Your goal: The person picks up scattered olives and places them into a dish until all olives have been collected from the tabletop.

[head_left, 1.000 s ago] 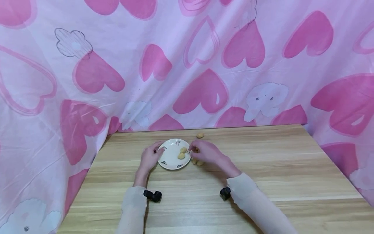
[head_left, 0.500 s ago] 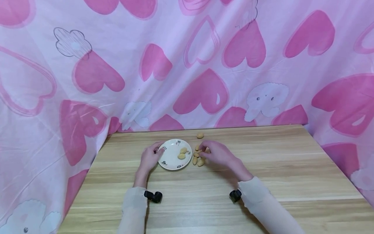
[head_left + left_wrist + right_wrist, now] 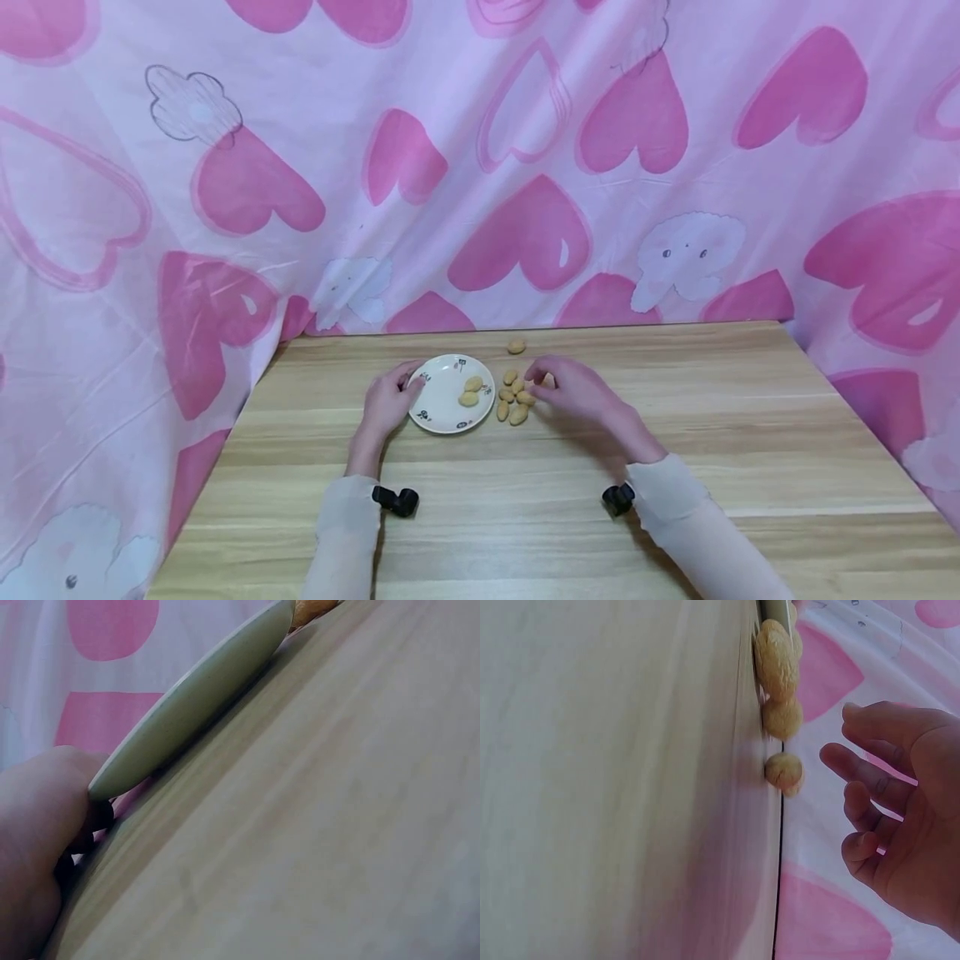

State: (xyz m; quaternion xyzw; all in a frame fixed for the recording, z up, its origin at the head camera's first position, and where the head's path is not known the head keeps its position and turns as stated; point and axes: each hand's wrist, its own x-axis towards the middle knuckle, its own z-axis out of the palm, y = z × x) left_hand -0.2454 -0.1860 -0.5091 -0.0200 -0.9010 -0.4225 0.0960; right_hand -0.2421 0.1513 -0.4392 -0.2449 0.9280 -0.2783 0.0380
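Observation:
A small white plate with a printed rim carries two tan, wrinkled unshelled peanuts. My left hand grips its left edge, thumb over the rim; in the left wrist view the plate's underside shows, with the hand at its near end. Just right of the plate lies a loose cluster of several peanuts. My right hand hovers at the cluster's right side, fingers loosely bent. The right wrist view shows that hand holding nothing, apart from the peanuts.
One more peanut lies alone near the table's back edge, behind the cluster. The wood-grain table meets a pink heart-printed cloth at the back. Each wrist wears a small black camera, such as the right one.
My right hand has moved right, from the plate's edge to the far side of the cluster, uncovering the peanuts there. The left hand and plate hold their place.

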